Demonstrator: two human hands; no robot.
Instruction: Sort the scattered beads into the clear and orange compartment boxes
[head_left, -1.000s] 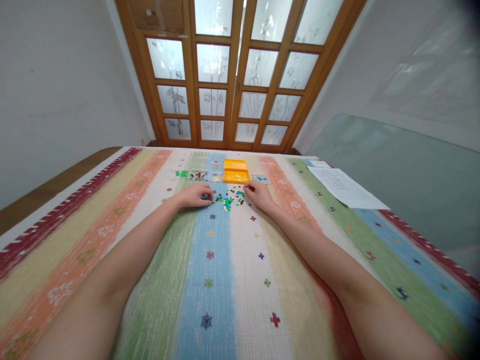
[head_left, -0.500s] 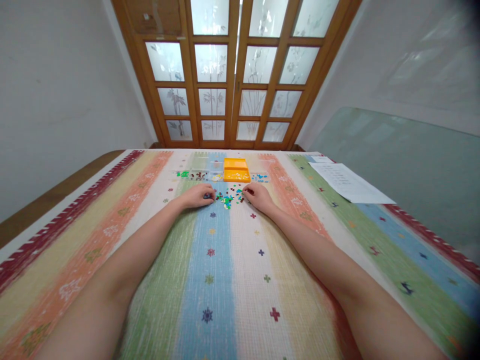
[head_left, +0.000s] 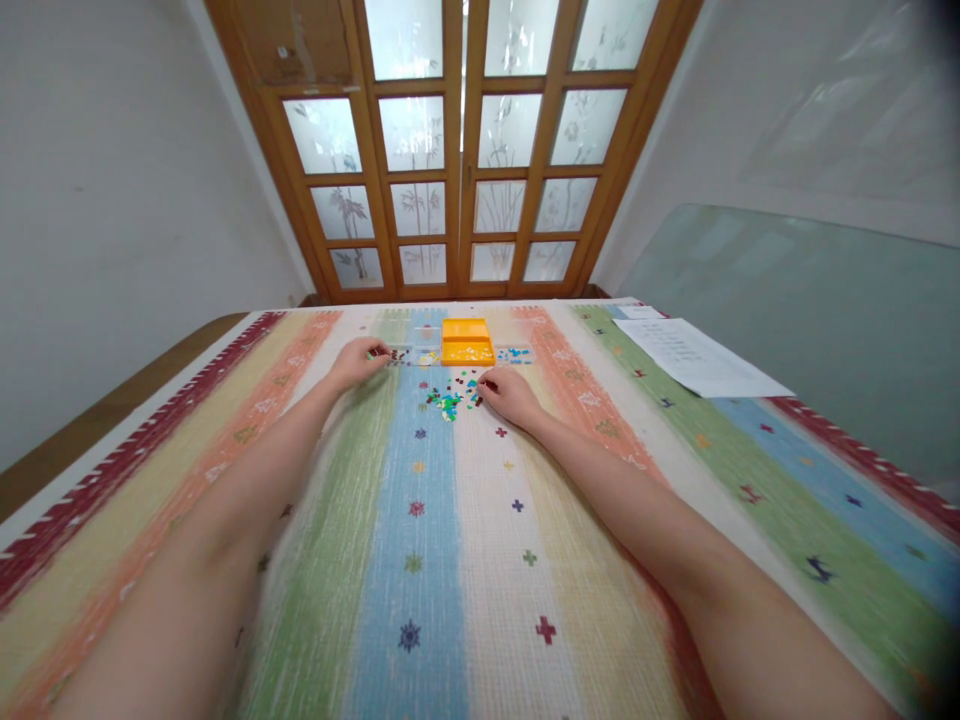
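A heap of small coloured pieces (head_left: pixel 452 398) lies on the striped cloth (head_left: pixel 435 560). Behind it stands an orange tray (head_left: pixel 466 341) with pale pieces inside, flanked by clear compartments: blue pieces (head_left: pixel 514 354) on the right, dark and yellow ones (head_left: pixel 412 355) on the left. My left hand (head_left: pixel 358 362) rests at the left end of that clear row, fingers curled over some green pieces; what they hold is too small to name. My right hand (head_left: pixel 507 393) sits at the heap's right edge, fingertips pinched by a dark red piece.
A white printed sheet (head_left: pixel 694 356) lies at the far right of the cloth, next to a glass pane (head_left: pixel 810 330). Wooden glazed doors (head_left: pixel 457 150) stand beyond the table's far edge. White walls on both sides.
My left hand has left the heap and moved up and left to the end of the clear compartments. My right hand has stayed at the heap's right edge.
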